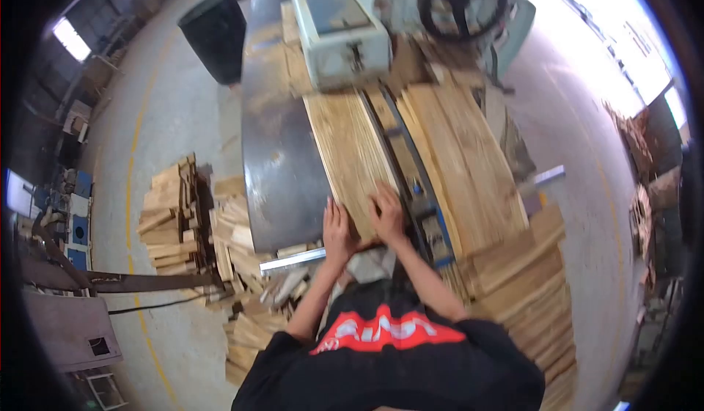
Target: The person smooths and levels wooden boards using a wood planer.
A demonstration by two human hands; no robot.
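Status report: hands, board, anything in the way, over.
Left hand and right hand open, flat on near end of board. Board lies on table, rail on its right. Grey housing at far end.

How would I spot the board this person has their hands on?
Find the long dark steel table running up the middle to a pale grey machine box. The board lies along the table's right edge, its far end reaching that box. Unlike the planks stacked further right, it has the left hand and right hand pressed on its near end.
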